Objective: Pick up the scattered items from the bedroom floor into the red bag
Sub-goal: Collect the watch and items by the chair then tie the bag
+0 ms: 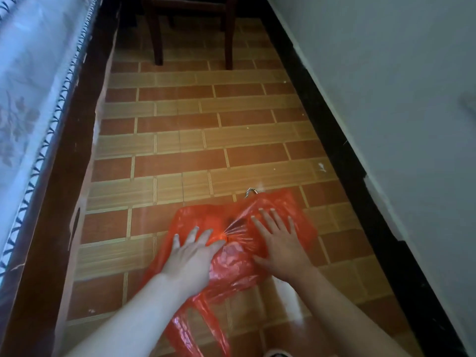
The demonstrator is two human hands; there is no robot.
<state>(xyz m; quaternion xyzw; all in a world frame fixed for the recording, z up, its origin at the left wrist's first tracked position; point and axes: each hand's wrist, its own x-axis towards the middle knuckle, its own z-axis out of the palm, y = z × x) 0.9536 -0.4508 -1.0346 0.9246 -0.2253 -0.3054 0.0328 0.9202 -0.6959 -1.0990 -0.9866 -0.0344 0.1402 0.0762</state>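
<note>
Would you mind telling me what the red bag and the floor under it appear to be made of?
The red bag looks like thin, glossy plastic film: it is translucent, crinkled and catches highlights where the left hand and right hand press it flat. The floor looks like printed vinyl sheet or glazed tile in a brick pattern, with a mild sheen; which one is unclear.

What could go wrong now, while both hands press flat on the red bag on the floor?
1. The red bag is thin, with stretch wrinkles between the left hand and the right hand; pressing may tear it.
2. The small metal chain lies at the bag's far edge, partly hidden; it could be overlooked.
3. The bag lies flat; its opening may be hard to find.
</note>
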